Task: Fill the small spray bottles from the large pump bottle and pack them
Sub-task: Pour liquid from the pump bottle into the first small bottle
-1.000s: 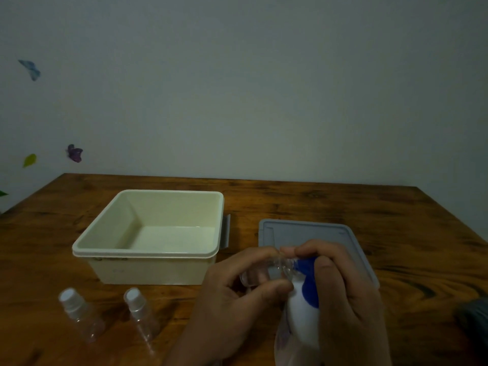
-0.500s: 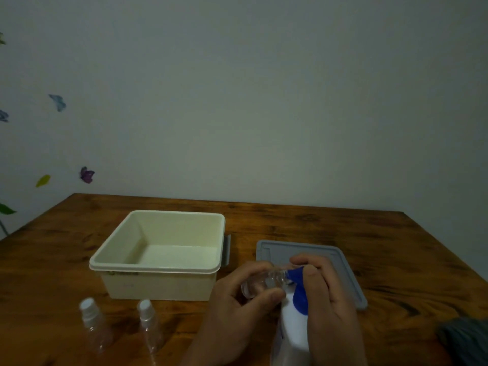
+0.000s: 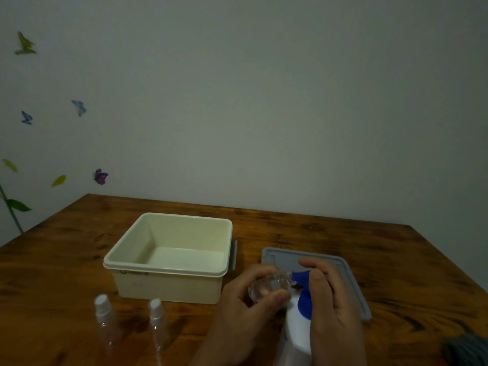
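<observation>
My left hand [image 3: 237,310] grips a small clear spray bottle [image 3: 266,286], tipped on its side with its open neck at the blue pump nozzle. My right hand [image 3: 332,305] wraps round the blue pump head [image 3: 303,302] of the large white pump bottle [image 3: 295,336], which stands at the near edge. Two more small clear bottles with white caps stand upright at the left front, one [image 3: 105,323] left of the other [image 3: 158,326].
A cream open box [image 3: 169,283] sits on the wooden table [image 3: 409,273] behind the capped bottles. Its grey lid [image 3: 353,283] lies flat to the right, partly behind my hands. A dark grey object [image 3: 467,350] shows at the bottom right corner.
The camera has tilted upward, so the table sits lower in view. Both hands keep the same hold on the small bottle and the pump.
</observation>
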`<state>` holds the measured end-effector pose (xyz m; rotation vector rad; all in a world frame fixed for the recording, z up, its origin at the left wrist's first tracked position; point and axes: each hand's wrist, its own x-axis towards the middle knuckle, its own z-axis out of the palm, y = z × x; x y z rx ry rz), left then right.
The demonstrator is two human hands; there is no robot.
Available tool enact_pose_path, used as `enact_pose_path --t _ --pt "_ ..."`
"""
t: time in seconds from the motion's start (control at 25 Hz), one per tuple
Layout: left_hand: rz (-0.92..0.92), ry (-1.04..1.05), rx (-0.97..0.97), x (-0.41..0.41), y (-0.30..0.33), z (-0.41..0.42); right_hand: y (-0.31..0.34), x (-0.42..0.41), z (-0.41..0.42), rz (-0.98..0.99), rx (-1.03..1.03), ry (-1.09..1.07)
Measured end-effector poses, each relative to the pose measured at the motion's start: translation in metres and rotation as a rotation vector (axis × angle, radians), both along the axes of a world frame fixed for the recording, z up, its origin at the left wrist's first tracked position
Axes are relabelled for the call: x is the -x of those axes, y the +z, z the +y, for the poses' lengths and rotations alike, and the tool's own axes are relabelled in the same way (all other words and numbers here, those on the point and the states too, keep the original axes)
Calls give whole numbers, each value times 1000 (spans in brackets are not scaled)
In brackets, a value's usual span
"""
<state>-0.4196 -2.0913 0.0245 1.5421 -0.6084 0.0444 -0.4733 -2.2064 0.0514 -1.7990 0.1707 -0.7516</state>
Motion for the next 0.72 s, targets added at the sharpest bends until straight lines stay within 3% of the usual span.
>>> enact_pose_path --t 0.72 --pt "13 -45 4 0 -4 -7 -1 -1 -3 24 -42 7"
